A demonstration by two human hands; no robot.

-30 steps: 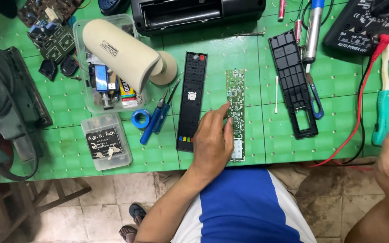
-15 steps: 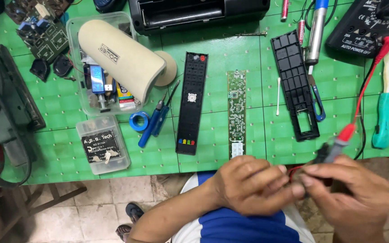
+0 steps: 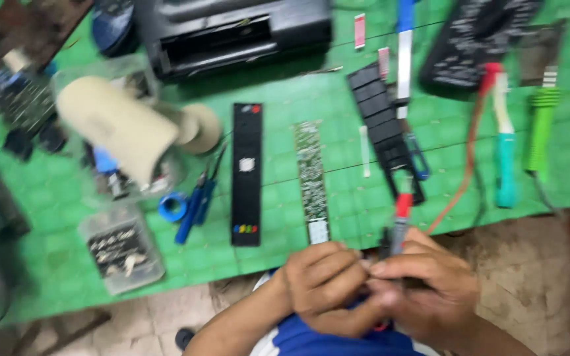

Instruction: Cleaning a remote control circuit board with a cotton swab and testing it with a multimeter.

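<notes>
Two hands (image 3: 377,290) around blurred red probe (image 3: 400,221)

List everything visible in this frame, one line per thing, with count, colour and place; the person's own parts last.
Cutting mat: one, green, covering the bench.
Remote front cover: one, black, mat centre.
Circuit board: one, long, green, right of the cover.
Remote back shell: one, black, right of the board.
Test probe: one, red tip, held in both hands.
Pliers: one, blue handles, left of the cover.
Tape roll: one, blue, beside the pliers.
Plastic box: one, clear, near left edge.
Left hand: one, at the near edge.
Right hand: one, fingers meeting the left's.
</notes>
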